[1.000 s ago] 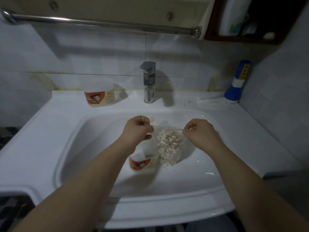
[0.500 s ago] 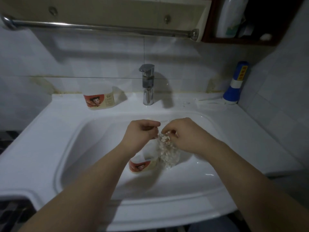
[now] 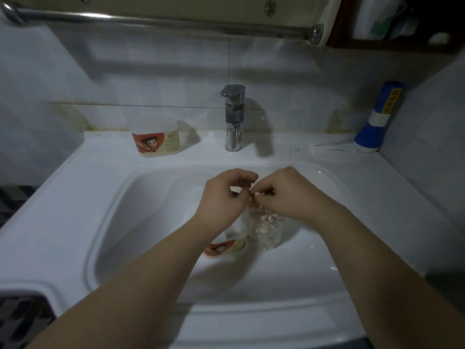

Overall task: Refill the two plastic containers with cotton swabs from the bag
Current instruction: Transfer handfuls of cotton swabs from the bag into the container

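A clear bag of cotton swabs (image 3: pixel 268 229) hangs over the sink basin. My left hand (image 3: pixel 224 197) and my right hand (image 3: pixel 286 195) meet above it, both pinching its top edge. A plastic container (image 3: pixel 225 246) with a red cartoon label sits in the basin under my left wrist, touching the bag; my arm hides most of it. A second container (image 3: pixel 157 139) with the same label stands on the sink ledge at the back left, apart from my hands.
A chrome faucet (image 3: pixel 234 117) rises at the back of the white sink (image 3: pixel 75 197). A blue and white flashlight (image 3: pixel 377 119) stands in the back right corner. A metal towel bar (image 3: pixel 161 20) runs along the wall above.
My hands were apart, holding the bag's mouth wide. They have come together above the bag, and its top is now gathered between my fingers.
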The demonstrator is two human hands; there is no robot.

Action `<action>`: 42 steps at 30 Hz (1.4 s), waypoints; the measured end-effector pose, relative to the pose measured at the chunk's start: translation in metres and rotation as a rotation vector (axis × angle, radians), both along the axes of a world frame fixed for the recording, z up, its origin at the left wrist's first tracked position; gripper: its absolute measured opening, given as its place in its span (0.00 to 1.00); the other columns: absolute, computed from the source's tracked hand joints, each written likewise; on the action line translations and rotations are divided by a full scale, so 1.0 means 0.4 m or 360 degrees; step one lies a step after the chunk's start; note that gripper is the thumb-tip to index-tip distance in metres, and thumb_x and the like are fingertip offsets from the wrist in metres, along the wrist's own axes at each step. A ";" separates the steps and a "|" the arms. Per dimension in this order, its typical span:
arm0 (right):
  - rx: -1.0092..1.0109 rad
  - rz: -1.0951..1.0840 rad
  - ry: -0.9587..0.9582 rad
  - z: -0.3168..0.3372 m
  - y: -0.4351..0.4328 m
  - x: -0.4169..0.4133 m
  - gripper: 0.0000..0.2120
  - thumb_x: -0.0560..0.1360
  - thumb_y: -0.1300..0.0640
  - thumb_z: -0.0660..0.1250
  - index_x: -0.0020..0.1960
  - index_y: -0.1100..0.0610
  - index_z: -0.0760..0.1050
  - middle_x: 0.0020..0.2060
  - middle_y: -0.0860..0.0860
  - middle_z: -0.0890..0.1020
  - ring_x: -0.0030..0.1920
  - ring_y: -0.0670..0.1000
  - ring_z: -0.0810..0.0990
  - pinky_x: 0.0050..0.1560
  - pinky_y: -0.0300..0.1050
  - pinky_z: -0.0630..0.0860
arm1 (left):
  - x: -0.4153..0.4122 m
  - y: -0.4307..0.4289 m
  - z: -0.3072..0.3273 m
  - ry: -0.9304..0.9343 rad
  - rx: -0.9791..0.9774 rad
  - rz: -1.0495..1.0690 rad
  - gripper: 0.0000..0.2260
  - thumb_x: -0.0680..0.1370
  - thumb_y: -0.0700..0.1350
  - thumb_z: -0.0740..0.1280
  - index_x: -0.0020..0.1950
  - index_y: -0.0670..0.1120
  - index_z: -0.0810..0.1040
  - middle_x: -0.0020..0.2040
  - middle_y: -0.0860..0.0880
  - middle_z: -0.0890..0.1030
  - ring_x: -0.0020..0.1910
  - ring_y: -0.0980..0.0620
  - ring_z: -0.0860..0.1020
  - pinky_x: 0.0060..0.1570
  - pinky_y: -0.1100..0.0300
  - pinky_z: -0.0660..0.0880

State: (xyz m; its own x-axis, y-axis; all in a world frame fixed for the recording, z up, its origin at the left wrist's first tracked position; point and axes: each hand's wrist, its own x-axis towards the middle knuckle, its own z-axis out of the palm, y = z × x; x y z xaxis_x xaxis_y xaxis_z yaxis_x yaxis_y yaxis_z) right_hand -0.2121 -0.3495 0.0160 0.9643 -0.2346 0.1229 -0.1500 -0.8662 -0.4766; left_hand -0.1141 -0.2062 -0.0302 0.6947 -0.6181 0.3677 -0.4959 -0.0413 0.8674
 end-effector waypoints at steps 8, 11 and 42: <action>0.0627 -0.0202 -0.0583 -0.011 -0.020 -0.009 0.08 0.73 0.58 0.78 0.46 0.44 0.87 0.36 0.39 0.86 0.36 0.38 0.83 0.40 0.33 0.77 | 0.004 -0.011 -0.017 0.0257 0.0082 -0.0149 0.15 0.77 0.34 0.68 0.60 0.49 0.85 0.52 0.53 0.86 0.53 0.55 0.84 0.56 0.46 0.81; 0.0849 -0.0234 -0.0686 -0.013 -0.024 -0.004 0.09 0.74 0.59 0.77 0.48 0.45 0.86 0.31 0.41 0.84 0.30 0.38 0.80 0.35 0.30 0.74 | -0.005 -0.016 -0.013 0.0237 0.0077 -0.0227 0.12 0.80 0.41 0.69 0.63 0.49 0.84 0.54 0.55 0.86 0.55 0.58 0.83 0.59 0.51 0.80; 0.0247 -0.0208 -0.0577 -0.052 0.002 0.020 0.12 0.75 0.57 0.76 0.57 0.49 0.86 0.43 0.43 0.88 0.45 0.37 0.84 0.50 0.28 0.76 | 0.033 -0.029 -0.026 0.0612 -0.0343 -0.0093 0.16 0.82 0.43 0.69 0.69 0.52 0.77 0.47 0.54 0.88 0.51 0.56 0.85 0.54 0.61 0.80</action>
State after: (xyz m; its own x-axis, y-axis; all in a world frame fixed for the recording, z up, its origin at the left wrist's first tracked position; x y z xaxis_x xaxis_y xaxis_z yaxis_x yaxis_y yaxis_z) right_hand -0.2042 -0.3487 -0.0047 0.8260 -0.3945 0.4027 -0.0522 -0.7647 -0.6422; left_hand -0.1009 -0.2177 -0.0405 0.7723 -0.5979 0.2146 -0.1319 0.1795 0.9749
